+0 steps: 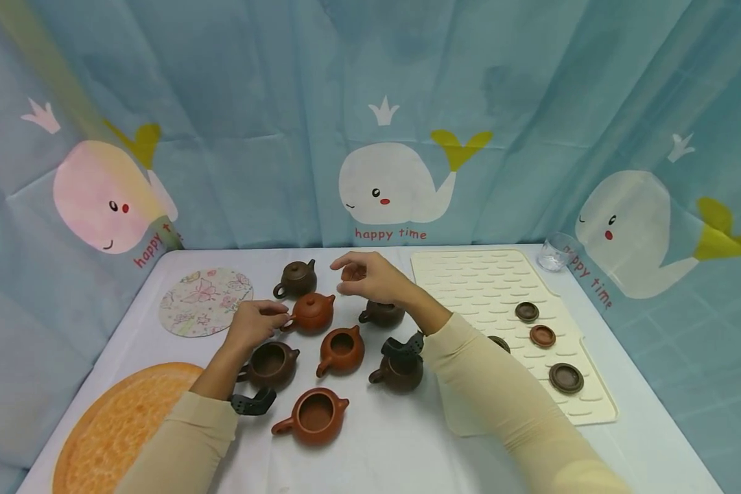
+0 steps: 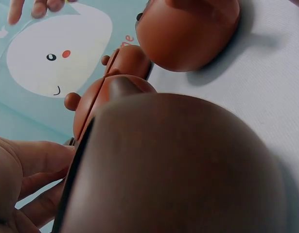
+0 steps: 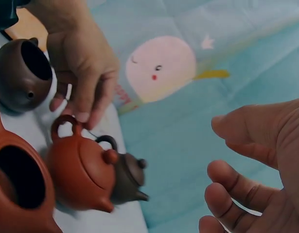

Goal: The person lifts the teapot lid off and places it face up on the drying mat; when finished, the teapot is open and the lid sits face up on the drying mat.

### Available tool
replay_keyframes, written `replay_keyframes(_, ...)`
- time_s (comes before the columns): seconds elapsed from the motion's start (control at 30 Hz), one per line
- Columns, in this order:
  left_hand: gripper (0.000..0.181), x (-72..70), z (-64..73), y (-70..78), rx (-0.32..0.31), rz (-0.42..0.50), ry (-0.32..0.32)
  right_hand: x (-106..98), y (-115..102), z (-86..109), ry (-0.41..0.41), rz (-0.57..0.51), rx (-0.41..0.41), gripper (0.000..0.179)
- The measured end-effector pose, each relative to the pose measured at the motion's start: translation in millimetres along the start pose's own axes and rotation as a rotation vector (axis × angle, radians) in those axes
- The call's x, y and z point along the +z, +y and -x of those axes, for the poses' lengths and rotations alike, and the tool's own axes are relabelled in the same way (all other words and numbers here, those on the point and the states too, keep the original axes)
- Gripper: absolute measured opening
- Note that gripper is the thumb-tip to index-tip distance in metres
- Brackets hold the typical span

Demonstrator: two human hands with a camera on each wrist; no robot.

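Observation:
My left hand (image 1: 253, 326) pinches the handle of a lidded red-brown clay teapot (image 1: 312, 313); the right wrist view shows its fingertips at that handle (image 3: 64, 125). My right hand (image 1: 373, 278) is raised with thumb and fingers spread, nothing between them. Behind its fingers stands another red-brown teapot (image 1: 353, 272), seen lidded in the left wrist view. A lidded dark brown teapot (image 1: 298, 278) sits behind the pinched one. Nearer stand an uncovered dark teapot (image 1: 270, 365) and two uncovered red-brown teapots (image 1: 342, 351). Two dark teapots (image 1: 401, 374) are partly hidden by my right arm.
On the right lies a cream ribbed mat (image 1: 469, 281) with several loose lids (image 1: 566, 378), one partly covered by my sleeve. A clear glass (image 1: 556, 254) stands at the back right corner. At left are a butterfly-print round mat (image 1: 204, 302) and an orange-brown round mat (image 1: 123, 418).

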State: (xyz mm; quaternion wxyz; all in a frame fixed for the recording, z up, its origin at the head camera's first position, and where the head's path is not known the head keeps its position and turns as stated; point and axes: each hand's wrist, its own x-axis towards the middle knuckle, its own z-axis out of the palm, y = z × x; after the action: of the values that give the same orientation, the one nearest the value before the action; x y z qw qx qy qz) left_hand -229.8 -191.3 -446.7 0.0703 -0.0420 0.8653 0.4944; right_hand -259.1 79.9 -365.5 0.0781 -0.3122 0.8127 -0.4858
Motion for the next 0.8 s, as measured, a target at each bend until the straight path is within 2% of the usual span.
replay_keyframes(0.37, 0.02, 1.1, -1.0, 0.0, -0.068, -0.031, -0.002, 37.7, 14.9, -27.1, -0.068, 0.07, 0.109, 0.033)
replay_keyframes(0.8, 0.015, 4.0, -1.1, -1.3, -0.066, -0.002, 0.002, 57.5, 32.1, -36.7, -0.075, 0.044, 0.168, 0.038)
